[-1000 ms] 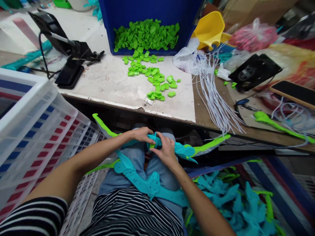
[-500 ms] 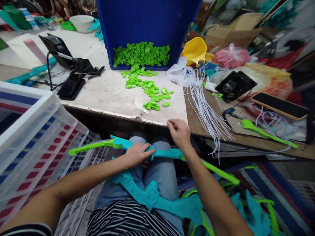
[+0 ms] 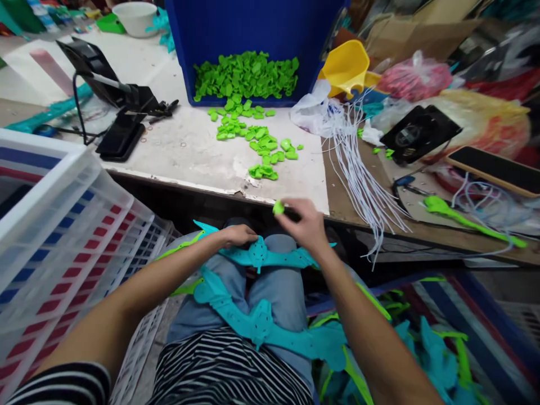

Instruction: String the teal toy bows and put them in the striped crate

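Across my knees lies a teal plastic toy bow [image 3: 276,259] with green limbs, its peg-like middle part facing up. My left hand [image 3: 239,235] is closed around it, left of that middle part. Between thumb and finger of my right hand [image 3: 307,224] is a small green plastic piece [image 3: 278,207], held just above the bow near the table edge. A second teal toy bow [image 3: 287,337] rests on my lap, nearer my body. More small green pieces [image 3: 264,172] are scattered on the table, leading back to a heap [image 3: 247,76] in a blue bin.
The blue bin [image 3: 253,25] lies on its side on the table [image 3: 177,160]. White cords [image 3: 358,174] hang over the table edge. At left is a white plastic basket [image 3: 80,225]; at lower right, more teal and green bows [image 3: 439,354]. Phones and a yellow scoop [image 3: 346,64] lie around.
The bow under my left hand has turned over, so its peg side now shows. My right hand, a little lower, now shows a green piece in its fingertips. The view has shifted slightly.
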